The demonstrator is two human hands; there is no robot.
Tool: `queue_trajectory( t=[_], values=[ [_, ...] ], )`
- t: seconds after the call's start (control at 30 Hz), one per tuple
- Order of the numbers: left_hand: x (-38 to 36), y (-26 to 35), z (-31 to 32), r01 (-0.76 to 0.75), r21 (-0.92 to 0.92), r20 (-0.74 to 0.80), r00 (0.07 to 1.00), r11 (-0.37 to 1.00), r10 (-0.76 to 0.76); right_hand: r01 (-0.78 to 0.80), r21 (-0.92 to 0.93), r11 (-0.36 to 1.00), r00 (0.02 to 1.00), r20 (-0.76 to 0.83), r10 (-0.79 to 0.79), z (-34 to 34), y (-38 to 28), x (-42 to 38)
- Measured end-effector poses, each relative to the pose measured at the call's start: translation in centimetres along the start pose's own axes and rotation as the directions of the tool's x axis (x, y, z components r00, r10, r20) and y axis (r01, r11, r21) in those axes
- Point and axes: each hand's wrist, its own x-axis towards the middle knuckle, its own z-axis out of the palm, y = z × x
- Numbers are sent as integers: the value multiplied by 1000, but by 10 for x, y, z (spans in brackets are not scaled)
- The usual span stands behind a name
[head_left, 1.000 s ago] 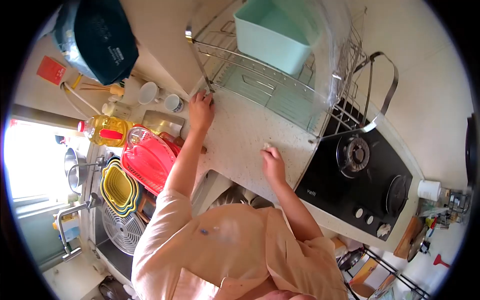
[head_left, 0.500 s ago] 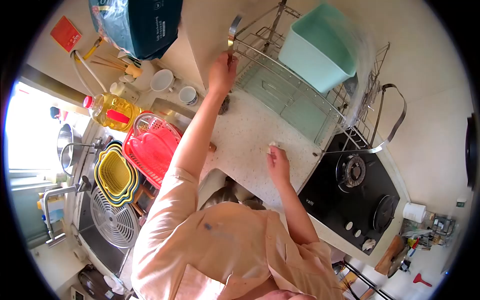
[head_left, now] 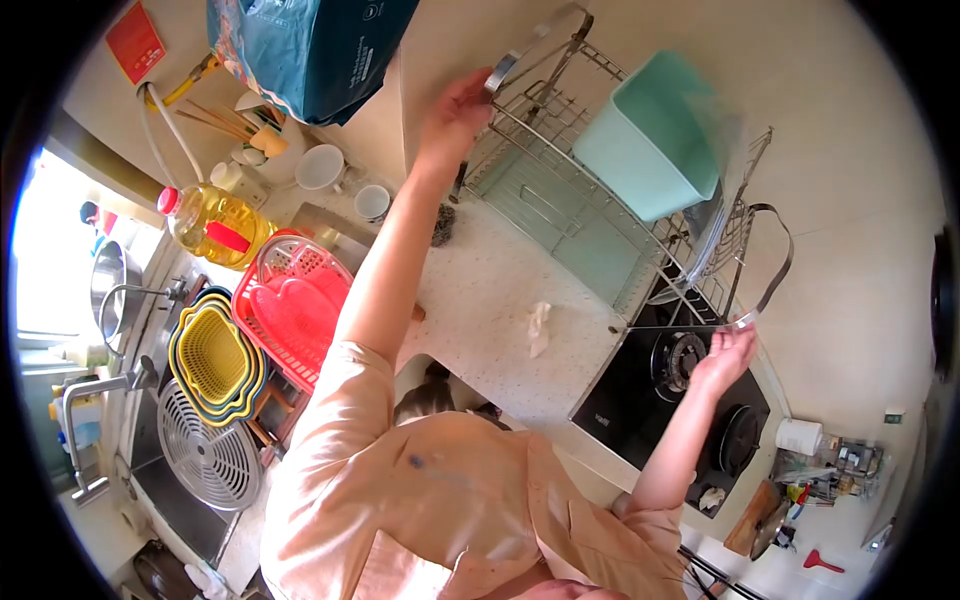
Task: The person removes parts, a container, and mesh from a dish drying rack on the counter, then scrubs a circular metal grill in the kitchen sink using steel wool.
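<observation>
A two-tier metal dish rack (head_left: 560, 155) stands at the back of the counter, its right end over the stove. My left hand (head_left: 458, 115) is closed at the curved metal side band on the rack's left end. At the opposite end, my right hand (head_left: 722, 362) has its fingers up against the lower part of the other band. A mint-green plastic bin (head_left: 640, 155) sits tilted in the upper part of the rack. On the counter between my arms lies a crumpled white tissue (head_left: 539, 328), touched by neither hand.
A black gas stove (head_left: 625, 400) is at the right. To the left are a red basket (head_left: 290, 310), yellow colanders (head_left: 215, 350), an oil bottle (head_left: 215, 225) and the sink (head_left: 150, 470). A dark teal bag (head_left: 320, 60) hangs or stands above white cups (head_left: 372, 203).
My right hand has let go of the tissue and moved right, up to the rack's end. My left hand has shifted up to the left band. The view has shifted slightly.
</observation>
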Motion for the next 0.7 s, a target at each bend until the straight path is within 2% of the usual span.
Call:
queue_trajectory(
  t=[0.07,0.13,0.17,0.2,0.27,0.33,0.43,0.53,0.63,0.67,0.7],
  values=[
    [3,4,5,4,-45,-19,1000,999,-4,62,-194,979,998,6,-61,-15,36,-15],
    [5,4,11,-4,-43,-54,999,999,1,383,-249,889,922,158,-353,1,70,-74],
    [7,3,11,-18,-22,-68,998,1000,16,528,-374,763,828,429,-362,-5,93,-87],
    [8,-1,12,-27,0,-81,996,1000,27,673,-435,598,687,667,-288,-9,110,-101],
    [8,-7,11,-36,35,-72,997,999,38,651,-413,637,651,735,-190,16,120,-156],
    [11,-10,6,-57,52,-48,997,997,59,807,-377,454,488,859,-155,50,103,-183],
    [13,-11,4,-34,152,-63,997,988,44,794,-337,505,374,927,32,44,164,-182],
    [19,-8,2,-74,292,0,997,953,77,829,-317,460,283,948,144,33,173,-172],
    [4,4,13,-68,200,-210,971,977,111,720,-366,590,343,926,156,33,167,-154],
    [-8,-1,16,-185,309,-332,898,933,288,732,-369,573,343,926,158,33,165,-153],
    [-24,-10,19,-279,426,-422,780,861,462,745,-370,555,345,926,156,36,164,-151]
  ],
)
